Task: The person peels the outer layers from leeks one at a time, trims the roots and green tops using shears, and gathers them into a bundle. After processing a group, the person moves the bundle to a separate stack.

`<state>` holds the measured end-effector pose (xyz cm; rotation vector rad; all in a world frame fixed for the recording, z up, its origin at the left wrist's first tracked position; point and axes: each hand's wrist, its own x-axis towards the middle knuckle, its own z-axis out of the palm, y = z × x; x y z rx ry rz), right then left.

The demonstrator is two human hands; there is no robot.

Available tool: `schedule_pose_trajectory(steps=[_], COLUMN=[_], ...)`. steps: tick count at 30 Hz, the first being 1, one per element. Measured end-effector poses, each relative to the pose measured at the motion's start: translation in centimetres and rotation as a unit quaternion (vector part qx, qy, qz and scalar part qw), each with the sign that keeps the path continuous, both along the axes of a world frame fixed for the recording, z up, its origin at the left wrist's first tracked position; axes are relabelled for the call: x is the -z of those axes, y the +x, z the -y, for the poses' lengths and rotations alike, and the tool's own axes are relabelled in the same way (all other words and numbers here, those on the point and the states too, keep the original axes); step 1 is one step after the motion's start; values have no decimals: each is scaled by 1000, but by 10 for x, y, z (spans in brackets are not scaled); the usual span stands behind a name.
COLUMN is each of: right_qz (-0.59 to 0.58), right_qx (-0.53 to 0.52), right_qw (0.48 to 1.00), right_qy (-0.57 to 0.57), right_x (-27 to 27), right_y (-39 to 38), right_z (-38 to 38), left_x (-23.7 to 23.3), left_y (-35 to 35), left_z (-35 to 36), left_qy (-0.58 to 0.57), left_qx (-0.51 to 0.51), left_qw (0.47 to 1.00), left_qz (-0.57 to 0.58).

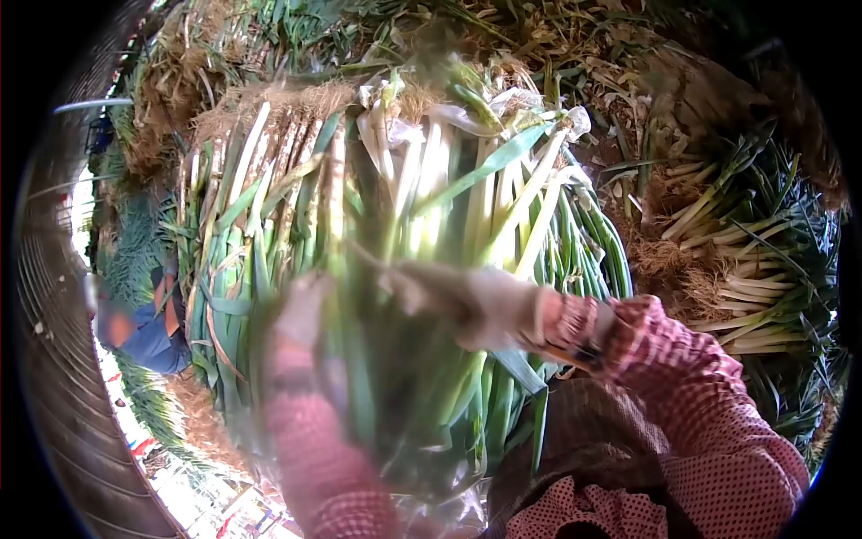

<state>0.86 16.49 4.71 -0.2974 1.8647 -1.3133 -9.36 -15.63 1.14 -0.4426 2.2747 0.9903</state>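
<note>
Long green onions (242, 225) with white stalks and shaggy roots lie side by side in front of me. My left hand (303, 310), pale and smeared by motion, is over the green leaves of the stalks at the middle left. Reaching in from the right, my right hand (476, 301) is also blurred and points left across the middle of the onions. Dark green leaves blur together below and between the two hands. What either hand holds, I cannot tell. Clear plastic (449, 476) shows near my lap, below the leaves.
More onions (745, 287) are piled at the right, roots toward me. Loose roots and dry peelings (575, 54) cover the ground at the back. A person in blue (157, 337) is at the far left, near a ribbed curved wall (54, 359).
</note>
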Motion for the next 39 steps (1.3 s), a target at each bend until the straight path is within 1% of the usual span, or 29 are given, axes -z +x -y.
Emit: schedule_pose_trajectory(steps=[2, 3, 4, 6, 7, 10, 11, 12, 13, 14, 15, 18, 19, 21, 22, 23, 24, 25, 26, 28, 29, 30, 32, 33, 34, 35, 36, 37, 39], right_qz=[36, 64, 93, 89, 52, 55, 70, 99, 127, 84, 44, 114, 143, 224, 205, 150, 99, 96, 88, 123, 149, 177, 114, 81, 103, 114, 125, 59, 99], right_qx=[11, 31, 52, 63, 48, 16, 28, 38, 50, 41, 33, 40, 46, 17, -12, -2, 7, 46, 84, 100, 113, 125, 84, 65, 56, 73, 90, 97, 64], right_qw=[999, 997, 994, 993, 994, 997, 997, 994, 990, 994, 994, 992, 988, 974, 978, 988, 994, 993, 992, 987, 982, 976, 990, 994, 992, 989, 986, 991, 993], right_qy=[-1, 5, 11, -47, -89, -50, -21, -23, -24, -61, -96, -40, -43, -16, -17, -30, -45, -43, -39, -6, -10, -13, 7, 18, 42, 54, 66, 64, 20], right_x=[-3, 1, 4, 16, 26, 36, 38, 30, 21, 26, 33, 11, 4, -23, -21, -14, -13, -11, -12, -11, -13, -13, 0, 6, 7, 13, 21, 30, 15], right_y=[21, 23, 25, 38, 52, 56, 43, 36, 30, 37, 53, 43, 35, 33, 41, 53, 60, 63, 61, 59, 59, 62, 67, 70, 55, 39, 27, 19, 25], right_z=[-8, -9, -9, 0, 9, 10, 9, 8, 6, 8, 7, 5, 7, 1, -2, -9, -11, -13, -17, -23, -26, -30, -21, -17, -11, -4, -2, -1, -7], left_x=[16, 14, 16, 74, 72, 39, 64, 66, 63, 61, 49, 51, 55, 40, 29, 23, 17, 11, 16, 25, 31, 38, 52, 48, 46, 51, 59, 64, 71], left_y=[29, 47, 61, 72, 76, 87, 90, 87, 84, 84, 90, 86, 84, 86, 83, 82, 83, 84, 81, 75, 71, 72, 72, 75, 77, 82, 84, 82, 85], left_z=[28, 18, 3, 38, 28, -10, 12, 11, 15, 20, 7, -7, -4, -6, -18, -24, -31, -39, -47, -63, -65, -71, -82, -88, -91, -88, -80, -71, -55], left_qy=[32, 69, 48, 33, 113, 110, 216, 314, 215, 111, 137, 103, 91, 95, 103, 133, 134, 136, 149, 175, 168, 196, 249, 191, 132, 208, 209, 210, 217], left_qx=[4, -7, -16, 84, -31, -30, -89, -150, -53, 45, -52, 6, 33, -24, -50, -96, -70, -44, -75, -136, -75, -90, -121, -136, -151, -208, -178, -147, -107], left_qw=[999, 997, 998, 992, 993, 993, 972, 937, 975, 991, 989, 995, 994, 995, 993, 986, 988, 990, 986, 975, 982, 976, 961, 971, 976, 950, 956, 961, 964], left_qz=[6, 26, 22, -86, 5, -18, 4, 31, -17, -60, -32, -9, -41, -9, 5, 15, 7, -1, 0, -2, -36, -17, 24, 53, 80, 104, 105, 105, 106])
